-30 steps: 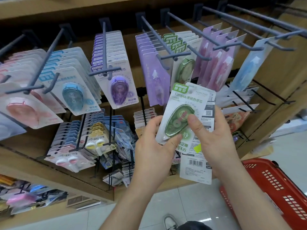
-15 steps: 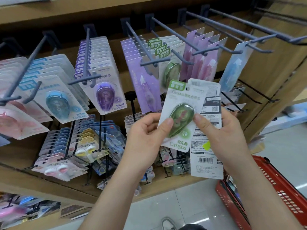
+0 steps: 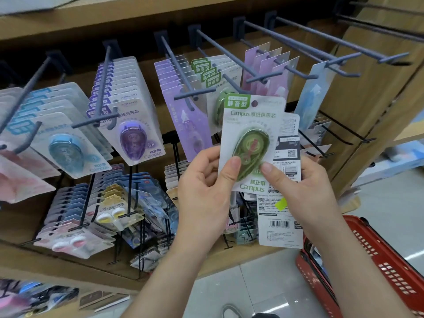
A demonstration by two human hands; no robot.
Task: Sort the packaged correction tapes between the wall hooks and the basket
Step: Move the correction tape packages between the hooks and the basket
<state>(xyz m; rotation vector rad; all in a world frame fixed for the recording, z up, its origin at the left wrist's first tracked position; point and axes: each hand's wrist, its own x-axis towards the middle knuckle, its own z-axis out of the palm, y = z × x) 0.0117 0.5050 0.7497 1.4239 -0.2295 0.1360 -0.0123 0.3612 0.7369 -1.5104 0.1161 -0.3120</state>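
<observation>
Where the green pack (image 3: 250,125) overlaps, the rear pack (image 3: 281,226) is hidden.

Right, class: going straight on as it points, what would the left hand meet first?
Likely the hanging green packs behind the green pack that the left hand holds; depth is unclear.

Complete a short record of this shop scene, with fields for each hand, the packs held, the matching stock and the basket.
Left hand: pinches the green pack, thumb on its blister
Right hand: thumb on the green pack, fingers behind a back-facing pack
Back-facing pack: barcode side showing, behind the green pack
Matching stock: green-labelled packs hanging above the held pack
Basket: red, low at the right; contents mostly hidden
</observation>
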